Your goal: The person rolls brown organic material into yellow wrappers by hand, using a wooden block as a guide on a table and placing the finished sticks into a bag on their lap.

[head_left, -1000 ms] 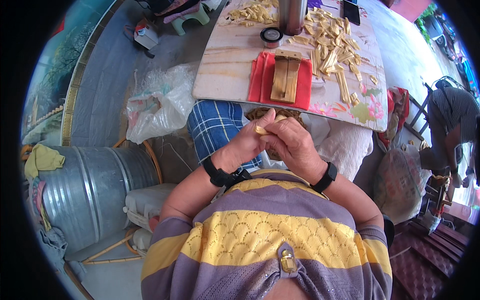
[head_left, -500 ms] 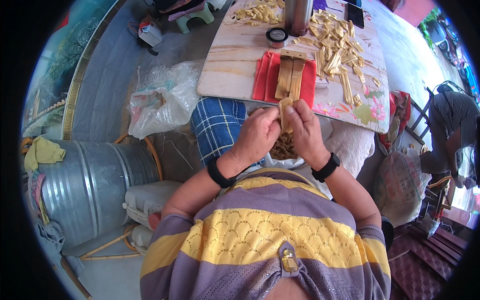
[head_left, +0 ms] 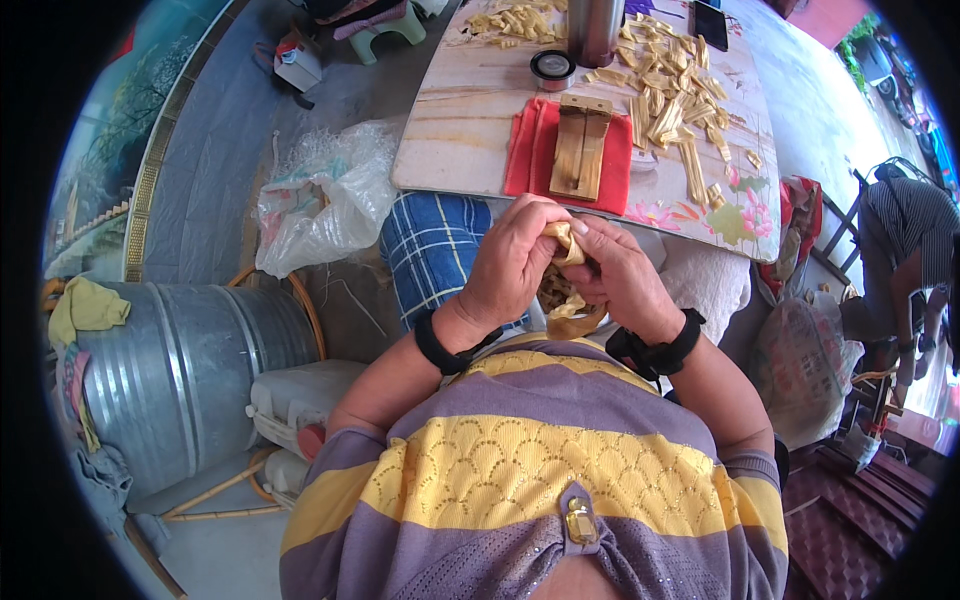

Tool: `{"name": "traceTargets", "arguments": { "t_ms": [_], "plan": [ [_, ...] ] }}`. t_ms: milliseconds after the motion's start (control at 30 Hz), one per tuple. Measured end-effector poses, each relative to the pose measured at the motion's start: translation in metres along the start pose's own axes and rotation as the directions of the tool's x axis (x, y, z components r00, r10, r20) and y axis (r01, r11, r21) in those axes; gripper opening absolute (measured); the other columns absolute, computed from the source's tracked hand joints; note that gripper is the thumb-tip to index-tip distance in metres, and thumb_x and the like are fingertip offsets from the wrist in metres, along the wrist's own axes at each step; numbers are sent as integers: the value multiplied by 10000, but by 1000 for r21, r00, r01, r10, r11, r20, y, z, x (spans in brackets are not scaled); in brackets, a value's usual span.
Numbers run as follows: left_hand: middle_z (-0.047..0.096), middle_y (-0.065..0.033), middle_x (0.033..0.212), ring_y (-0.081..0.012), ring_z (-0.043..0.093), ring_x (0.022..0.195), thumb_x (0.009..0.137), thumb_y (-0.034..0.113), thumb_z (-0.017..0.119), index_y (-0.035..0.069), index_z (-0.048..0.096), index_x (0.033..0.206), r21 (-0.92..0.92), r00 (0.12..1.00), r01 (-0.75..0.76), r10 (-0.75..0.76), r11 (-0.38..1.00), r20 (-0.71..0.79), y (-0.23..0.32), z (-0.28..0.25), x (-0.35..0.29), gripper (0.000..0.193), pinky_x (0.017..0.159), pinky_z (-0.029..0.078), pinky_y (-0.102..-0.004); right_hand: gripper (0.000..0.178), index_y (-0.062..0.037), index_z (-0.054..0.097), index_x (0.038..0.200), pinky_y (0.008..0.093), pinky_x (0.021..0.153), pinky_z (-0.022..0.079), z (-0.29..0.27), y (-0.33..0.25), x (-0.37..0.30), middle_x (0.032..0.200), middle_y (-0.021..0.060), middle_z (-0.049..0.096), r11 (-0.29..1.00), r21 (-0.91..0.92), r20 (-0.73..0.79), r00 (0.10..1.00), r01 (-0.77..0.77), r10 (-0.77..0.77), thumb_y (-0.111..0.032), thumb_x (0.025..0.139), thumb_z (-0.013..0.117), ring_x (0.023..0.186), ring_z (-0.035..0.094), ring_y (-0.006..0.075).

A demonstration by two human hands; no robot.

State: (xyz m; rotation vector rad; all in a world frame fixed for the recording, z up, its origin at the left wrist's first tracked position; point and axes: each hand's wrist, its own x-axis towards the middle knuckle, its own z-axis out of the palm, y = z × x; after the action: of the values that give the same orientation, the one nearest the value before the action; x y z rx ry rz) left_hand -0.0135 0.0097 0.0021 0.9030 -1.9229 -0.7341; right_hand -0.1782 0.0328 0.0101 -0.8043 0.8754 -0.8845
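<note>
Over my lap, a pale yellow, ribbon-like flat strip (head_left: 566, 243) is folded between my fingers. My left hand (head_left: 512, 262) pinches it from one side. On the other side my right hand (head_left: 632, 282) grips it with thumb and curled fingers, and a tail of strip hangs below that hand. Just beneath, partly hidden by both hands, is an open bag with brownish curled pieces (head_left: 553, 292). Beyond my hands, near the table's edge, a small wooden block with a lengthwise groove (head_left: 580, 150) lies on a folded red cloth (head_left: 531, 150).
On the table (head_left: 450, 125) are heaped yellow strips (head_left: 668, 112), a metal flask (head_left: 594, 30), a round lid (head_left: 553, 68) and a phone (head_left: 711, 26). A clear plastic bag (head_left: 325, 205) and a metal drum (head_left: 190, 370) stand left. Another person (head_left: 905, 235) bends over at right.
The strip, stretched upright at the table's edge before, has come down toward me and is folded over. My right hand has turned and lowered; the wooden block's groove now shows without a strip.
</note>
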Motion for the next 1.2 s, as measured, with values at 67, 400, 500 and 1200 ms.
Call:
{"name": "traceTargets", "arguments": {
  "t_ms": [67, 400, 500, 1200],
  "plan": [
    [567, -130, 922, -283, 567, 847, 902, 50, 503, 12, 524, 983, -87, 987, 145, -139, 986, 77, 0, 0, -1, 92, 748, 460, -335, 274, -20, 575, 964, 239, 510, 384, -2, 8, 0, 684, 11, 526, 918, -355, -74, 973, 178, -217, -276, 980, 479, 588, 480, 79],
    [546, 3, 897, -47, 504, 857, 916, 47, 497, 33, 513, 1008, -585, 891, 448, -287, 676, 351, -13, -9, 7, 95, 771, 425, -203, 221, 12, 629, 1013, 245, 570, 451, -1, -6, -12, 748, 18, 612, 850, -391, 64, 932, 353, -357, -186, 917, 611, 631, 530, 75],
    [550, 22, 775, -31, 490, 761, 938, 164, 548, 41, 533, 906, -367, 915, 400, -345, 840, 208, -22, -8, 1, 128, 700, 432, -207, 225, -11, 643, 1039, 198, 514, 382, -4, -11, -13, 701, -39, 526, 947, -277, 118, 984, 164, -136, -203, 940, 582, 589, 426, 36],
    [645, -14, 788, -56, 593, 733, 829, 34, 688, 16, 642, 865, -451, 883, 466, -428, 761, 192, -15, -17, 0, 61, 667, 489, -194, 259, -107, 506, 894, 210, 436, 195, -46, 3, 12, 585, -60, 372, 956, 289, -226, 974, 52, 15, -352, 972, 476, 483, 301, 45]
  ]
}}
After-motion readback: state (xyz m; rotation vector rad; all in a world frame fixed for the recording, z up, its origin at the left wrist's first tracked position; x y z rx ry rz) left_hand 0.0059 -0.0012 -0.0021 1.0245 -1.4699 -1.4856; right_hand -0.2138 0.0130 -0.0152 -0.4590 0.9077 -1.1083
